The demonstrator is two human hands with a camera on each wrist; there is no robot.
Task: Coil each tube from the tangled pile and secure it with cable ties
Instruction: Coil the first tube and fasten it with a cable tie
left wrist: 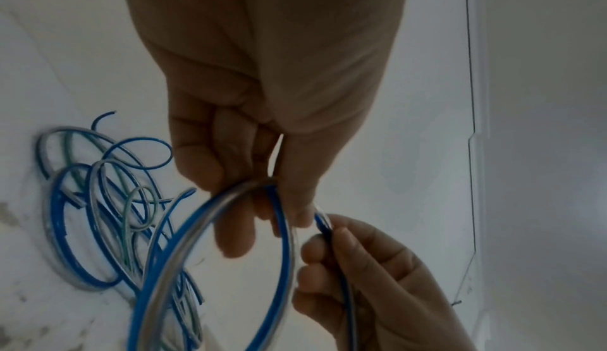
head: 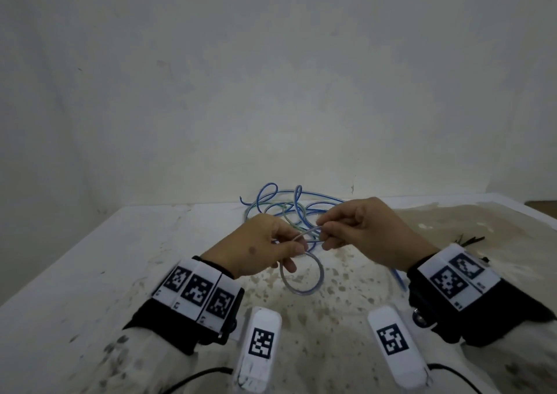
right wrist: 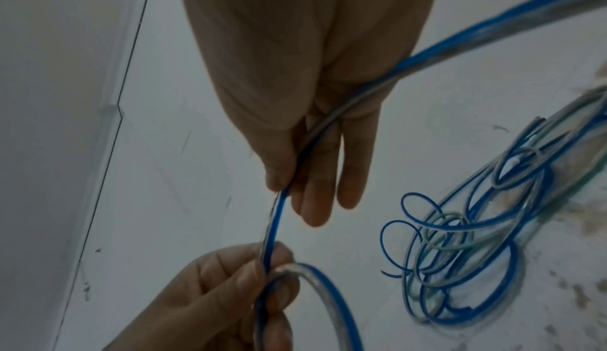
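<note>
Both hands work above a white table in the head view. My left hand point(head: 297, 250) pinches the top of a small loop of clear tube with a blue stripe point(head: 322, 273), which hangs below it. My right hand point(head: 324, 234) pinches the same tube a short way along. In the right wrist view the tube point(right wrist: 276, 216) runs from the left hand point(right wrist: 262, 278) up between the right fingers point(right wrist: 315, 195) and off to the upper right. The tangled pile of blue, clear and green tubes point(head: 289, 209) lies behind the hands.
A bundle of black cable ties point(head: 470, 240) lies on the table point(head: 120, 258) to the right of my right wrist. The tabletop is stained brown near the front and right. A white wall stands right behind the pile.
</note>
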